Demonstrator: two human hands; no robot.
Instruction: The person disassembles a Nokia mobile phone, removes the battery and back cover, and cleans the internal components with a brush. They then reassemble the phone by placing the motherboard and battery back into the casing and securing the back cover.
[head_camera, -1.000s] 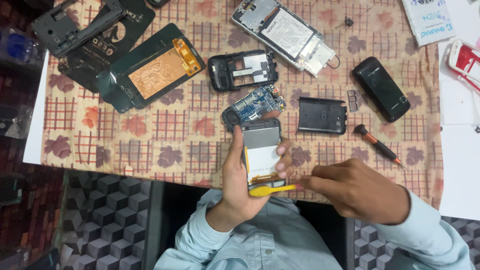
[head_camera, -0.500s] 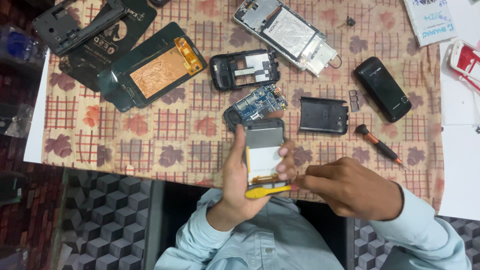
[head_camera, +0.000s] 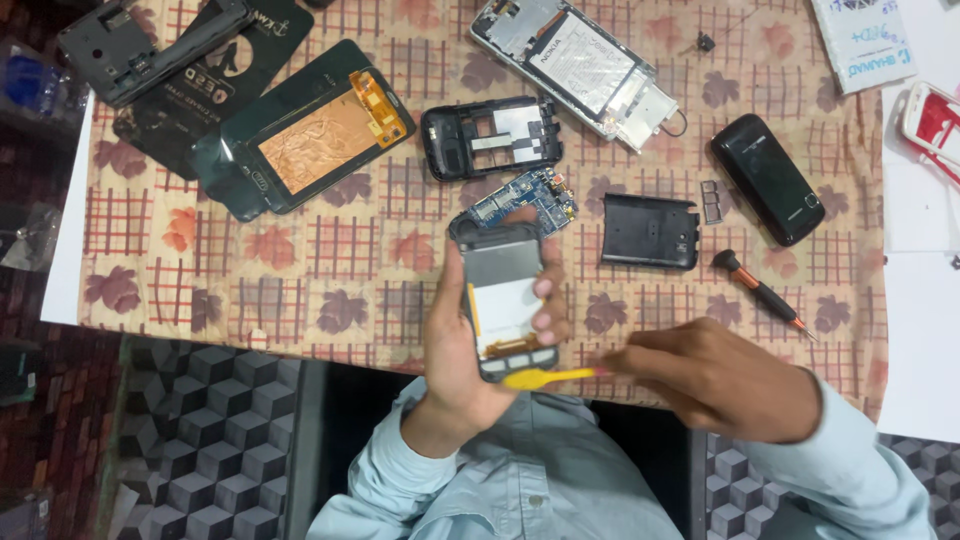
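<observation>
Head view: a tabletop covered by a checked cloth with a leaf print is seen from above, with phone parts spread across it. The largest piece, a dark panel with a copper-coloured sheet, lies at upper left, partly over a black plate. A silver phone chassis is laid at the top centre. A black phone lies at upper right, well apart from the hands. A black frame is seen below the chassis, and a black back cover lies right of centre. A blue circuit board lies just beyond the held phone.

The phone body is held above the near tabletop edge, gripped in the left hand, with fingertips wrapped over its right side. The right hand is clenched around a yellow pry tool, whose tip is touching the bottom edge of the phone body. A small screwdriver lies beside the right hand.
</observation>
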